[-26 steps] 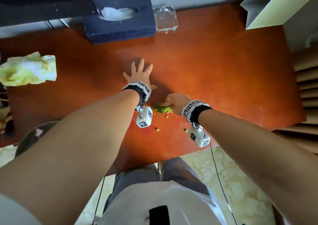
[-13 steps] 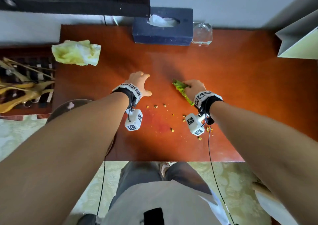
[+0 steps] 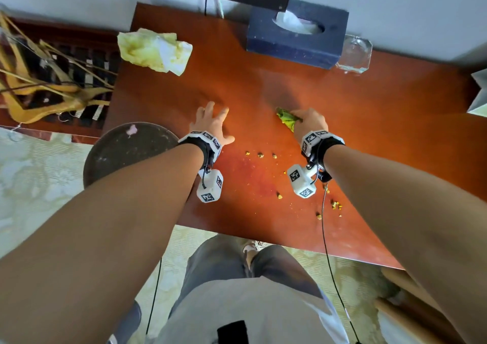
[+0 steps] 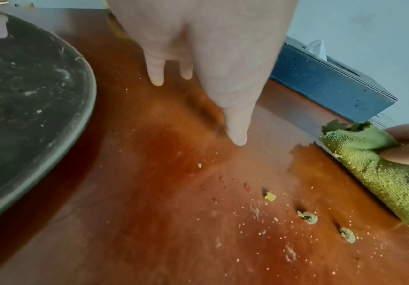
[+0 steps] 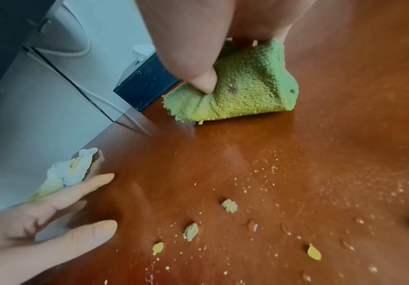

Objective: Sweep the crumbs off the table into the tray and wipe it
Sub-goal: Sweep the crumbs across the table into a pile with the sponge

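Head view: person stands at the near edge of the table (image 3: 369,112); all places below are relative to the tray.
Tray: dark round tray (image 3: 123,154) at the table's left edge; in the left wrist view its rim overlaps the tabletop. A few pale specks on it.
Crumbs: scattered crumbs (image 3: 261,155) lie on the table to the right of the tray, well apart from it; more (image 3: 335,205) further right, near the front edge. None against the rim yet.
Cloth: green cloth (image 5: 242,90) bunched into a wad, farthest from the tray, on the far side of the crumbs, bottom edge touching the wood.
Right hand: right hand (image 3: 309,125) grips the wad, thumb dug into its side, fingers curled over the top.
Left hand: left hand (image 3: 212,123) lies flat on the table between tray and crumbs, fingers straight and spread, holding nothing.
Handling, cloth: soft, light, nubbly terry; likely to drag crumbs well but collapse under a loose pinch. Best held over the top, with a broad edge pressed flat.
Handling, crumbs: tiny, dry, loose; likely to roll or scatter if pushed fast. A few wet-looking drops on the wood may smear.
Handling, tray: looks stiff and shallow; rim may need steadying at the table edge.
Other: crumpled yellow-white paper (image 3: 155,50) and tissue box (image 3: 295,36) sit beyond the tray, toward the wall.
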A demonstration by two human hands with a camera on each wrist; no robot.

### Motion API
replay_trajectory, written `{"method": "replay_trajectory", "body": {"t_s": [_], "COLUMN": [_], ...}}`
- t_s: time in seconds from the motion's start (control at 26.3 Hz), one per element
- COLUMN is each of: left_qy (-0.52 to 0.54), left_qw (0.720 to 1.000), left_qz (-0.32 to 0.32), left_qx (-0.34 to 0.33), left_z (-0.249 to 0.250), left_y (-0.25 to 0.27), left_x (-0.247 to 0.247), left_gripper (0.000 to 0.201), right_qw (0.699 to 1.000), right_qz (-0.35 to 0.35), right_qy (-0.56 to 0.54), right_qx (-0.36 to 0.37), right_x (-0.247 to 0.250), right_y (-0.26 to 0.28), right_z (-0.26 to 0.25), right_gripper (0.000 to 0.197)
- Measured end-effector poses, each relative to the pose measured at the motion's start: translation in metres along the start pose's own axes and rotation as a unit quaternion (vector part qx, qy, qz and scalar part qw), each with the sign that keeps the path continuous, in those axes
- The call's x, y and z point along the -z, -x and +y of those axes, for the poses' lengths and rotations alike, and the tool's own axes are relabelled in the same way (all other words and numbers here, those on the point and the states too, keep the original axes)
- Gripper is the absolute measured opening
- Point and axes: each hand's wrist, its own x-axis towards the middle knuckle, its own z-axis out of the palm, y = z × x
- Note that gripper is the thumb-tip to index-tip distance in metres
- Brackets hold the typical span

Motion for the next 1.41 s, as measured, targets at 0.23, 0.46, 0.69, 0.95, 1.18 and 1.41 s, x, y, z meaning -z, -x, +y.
{"method": "replay_trajectory", "body": {"t_s": [0.23, 0.46, 0.69, 0.95, 1.18, 1.41], "left_qy": [-0.007, -0.012, 0.006, -0.028, -0.089, -0.077], "left_qw": [0.998, 0.998, 0.999, 0.998, 0.993, 0.994], "left_qz": [-0.059, -0.057, -0.044, -0.04, -0.054, -0.044], "left_qx": [0.027, 0.017, -0.003, -0.029, -0.059, -0.057], "left_z": [0.007, 0.008, 0.001, -0.032, -0.044, -0.045], "left_y": [-0.008, -0.01, 0.002, 0.039, 0.05, 0.052], "left_x": [-0.003, -0.004, 0.002, -0.001, -0.034, -0.035], "left_gripper": [0.093, 0.095, 0.086, 0.101, 0.132, 0.136], "right_qw": [0.992, 0.952, 0.943, 0.99, 0.992, 0.949], "right_qz": [-0.062, -0.161, -0.22, -0.09, -0.052, -0.105], "right_qy": [0.095, 0.189, 0.177, 0.032, 0.059, 0.169], "right_qx": [0.053, 0.181, 0.176, 0.104, 0.099, 0.245], "right_x": [-0.009, -0.029, -0.034, -0.019, -0.046, -0.075], "right_y": [-0.003, 0.034, 0.052, 0.035, 0.021, 0.022], "right_z": [-0.003, -0.009, 0.005, -0.026, -0.053, -0.08], "right_gripper": [0.052, 0.039, 0.039, 0.037, 0.05, 0.047]}}
